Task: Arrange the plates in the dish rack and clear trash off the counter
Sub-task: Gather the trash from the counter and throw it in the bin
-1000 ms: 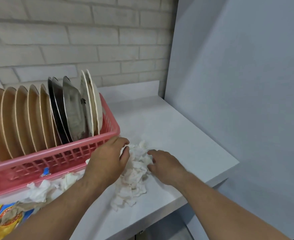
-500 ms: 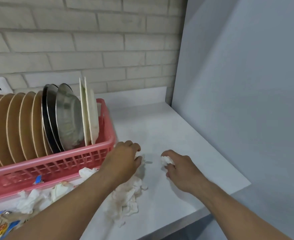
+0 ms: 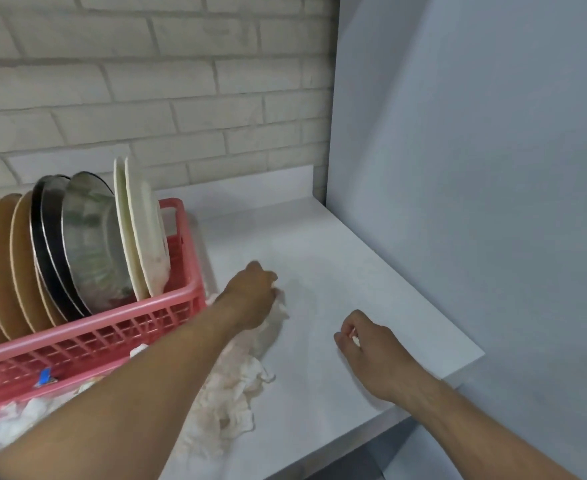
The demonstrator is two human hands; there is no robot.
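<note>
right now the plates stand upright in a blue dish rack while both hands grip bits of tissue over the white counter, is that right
Not quite: the dish rack is pink, not blue, as the head view shows. Otherwise yes: the plates stand upright in it, the left hand grips the crumpled tissue and the right hand pinches a small scrap over the white counter.

No readable text anywhere

left hand (image 3: pixel 250 296) curled, forearm extended | right hand (image 3: pixel 368 349) curled, pinching
</note>
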